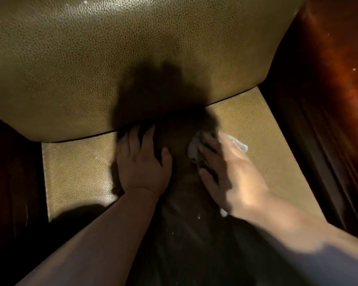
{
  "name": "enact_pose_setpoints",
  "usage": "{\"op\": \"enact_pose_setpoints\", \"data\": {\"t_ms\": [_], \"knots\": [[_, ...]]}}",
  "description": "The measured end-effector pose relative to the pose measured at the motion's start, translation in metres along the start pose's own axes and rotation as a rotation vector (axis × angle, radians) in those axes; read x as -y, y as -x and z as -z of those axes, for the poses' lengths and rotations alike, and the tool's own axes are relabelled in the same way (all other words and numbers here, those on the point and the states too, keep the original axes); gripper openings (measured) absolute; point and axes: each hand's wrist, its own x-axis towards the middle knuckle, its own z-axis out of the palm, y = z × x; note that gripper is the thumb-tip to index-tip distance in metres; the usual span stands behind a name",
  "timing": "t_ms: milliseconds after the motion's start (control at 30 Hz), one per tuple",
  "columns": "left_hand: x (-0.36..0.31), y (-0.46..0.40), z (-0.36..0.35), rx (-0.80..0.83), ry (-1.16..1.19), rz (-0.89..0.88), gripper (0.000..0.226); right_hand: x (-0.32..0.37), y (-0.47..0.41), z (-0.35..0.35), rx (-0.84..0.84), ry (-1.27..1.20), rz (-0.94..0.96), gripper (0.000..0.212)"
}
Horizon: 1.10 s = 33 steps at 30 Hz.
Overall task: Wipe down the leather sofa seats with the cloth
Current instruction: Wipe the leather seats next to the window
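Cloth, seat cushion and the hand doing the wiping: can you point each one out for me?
cloth [239, 143]: head view, on its pale corner sticking out past the fingers.
seat cushion [77, 172]: head view, on bare tan leather at the left.
right hand [229, 172]: head view, on the back of the hand.

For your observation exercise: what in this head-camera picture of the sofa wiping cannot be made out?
- Cloth: mostly hidden under the right hand; its shape and colour are unclear.
- Right hand: motion-blurred, so its grip is unclear.
- Seat centre: lost in dark shadow between the hands.
- Left hand fingertips: in shadow at the backrest seam.
- Wooden arm: cut off by the right edge.
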Motion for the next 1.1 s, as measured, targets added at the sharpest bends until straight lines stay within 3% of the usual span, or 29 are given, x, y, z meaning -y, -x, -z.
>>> {"op": "enact_pose_setpoints", "data": {"t_ms": [67, 100, 200, 267, 400, 467, 533, 600, 667, 700, 733, 800, 867, 900, 967, 1033, 1100], "knots": [[0.001, 0.0, -0.001, -0.019, 0.013, 0.004, 0.069, -0.015, -0.002, 0.01, 0.044, 0.246, 0.121, 0.066], [0.002, 0.001, -0.003, -0.039, 0.022, 0.002, 0.068, -0.03, -0.016, 0.02, 0.01, 0.256, 0.062, 0.06], [0.005, 0.002, -0.007, -0.046, 0.038, -0.001, 0.066, -0.056, -0.061, 0.04, -0.2, 0.186, -0.35, 0.059], [0.005, 0.002, -0.005, -0.002, 0.039, 0.011, 0.067, -0.038, -0.059, 0.022, -0.245, 0.165, -0.438, 0.06], [0.006, 0.001, 0.012, 0.099, 0.071, 0.008, 0.061, 0.04, 0.023, -0.035, -0.007, -0.115, -0.042, 0.057], [0.011, 0.003, 0.021, 0.145, 0.108, 0.011, 0.058, 0.041, 0.042, -0.024, 0.041, 0.138, 0.151, 0.062], [0.017, 0.018, 0.029, 0.185, 0.108, -0.015, 0.058, 0.008, 0.026, -0.002, 0.02, 0.248, 0.048, 0.059], [0.029, 0.041, 0.037, 0.231, 0.069, -0.061, 0.06, -0.031, 0.004, 0.024, -0.039, 0.276, -0.239, 0.058], [0.045, 0.067, 0.047, 0.262, 0.035, -0.086, 0.063, -0.03, -0.009, 0.031, -0.091, 0.21, -0.499, 0.061], [0.053, 0.08, 0.053, 0.272, 0.025, -0.086, 0.065, -0.011, -0.008, 0.02, -0.1, 0.216, -0.526, 0.062], [0.059, 0.093, 0.058, 0.276, 0.02, -0.073, 0.067, 0.009, 0.0, 0.002, -0.097, 0.247, -0.45, 0.062], [0.068, 0.116, 0.066, 0.272, 0.03, -0.014, 0.068, 0.051, 0.036, -0.034, -0.032, 0.222, -0.056, 0.061], [0.074, 0.132, 0.069, 0.256, 0.042, 0.048, 0.069, 0.073, 0.075, -0.054, 0.204, 0.245, 0.308, 0.063], [0.076, 0.136, 0.069, 0.252, 0.037, 0.062, 0.068, 0.067, 0.077, -0.053, 0.275, 0.273, 0.377, 0.065], [0.078, 0.14, 0.066, 0.244, 0.009, 0.062, 0.068, 0.043, 0.057, -0.037, 0.245, 0.204, 0.172, 0.068], [0.082, 0.141, 0.06, 0.232, -0.024, 0.057, 0.068, 0.023, 0.029, -0.028, 0.043, 0.238, -0.111, 0.064], [0.084, 0.143, 0.054, 0.216, -0.042, 0.054, 0.068, 0.034, 0.021, -0.033, -0.072, 0.259, -0.266, 0.062]]}}
